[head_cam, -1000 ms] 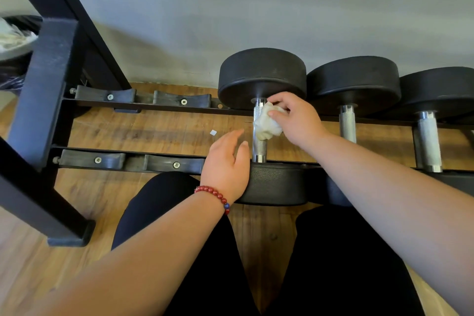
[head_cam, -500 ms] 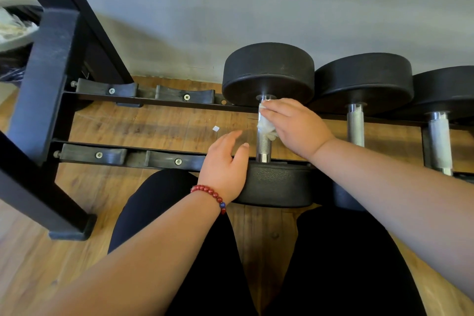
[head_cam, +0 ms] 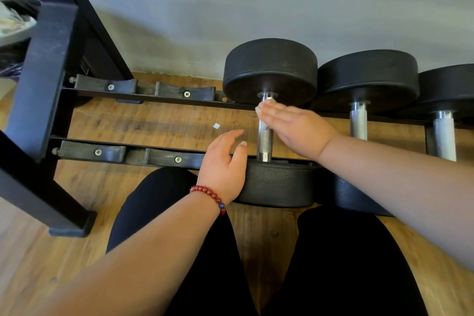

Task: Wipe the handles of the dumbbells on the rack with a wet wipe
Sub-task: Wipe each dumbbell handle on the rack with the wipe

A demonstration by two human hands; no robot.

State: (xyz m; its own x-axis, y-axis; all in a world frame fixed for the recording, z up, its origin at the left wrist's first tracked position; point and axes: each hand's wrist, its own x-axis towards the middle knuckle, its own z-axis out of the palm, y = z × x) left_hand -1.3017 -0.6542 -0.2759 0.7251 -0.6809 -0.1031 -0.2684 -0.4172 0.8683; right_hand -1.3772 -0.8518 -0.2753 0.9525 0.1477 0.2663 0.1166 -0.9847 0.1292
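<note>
Right hand (head_cam: 295, 127) has uncurled, flat fingers pressing wipe (head_cam: 258, 110) on handle (head_cam: 264, 142); left hand (head_cam: 225, 165) open beside handle; wiping likely unfinished.

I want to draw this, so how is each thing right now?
Left hand: open, by the first dumbbell's near end.
Right hand: fingers straight, pressing the wipe on the handle.
Wet wipe: almost hidden under the fingertips.
First dumbbell: lying on the rack.
Second dumbbell: on the rack, handle bare.
Third dumbbell: on the rack, handle bare.
</note>
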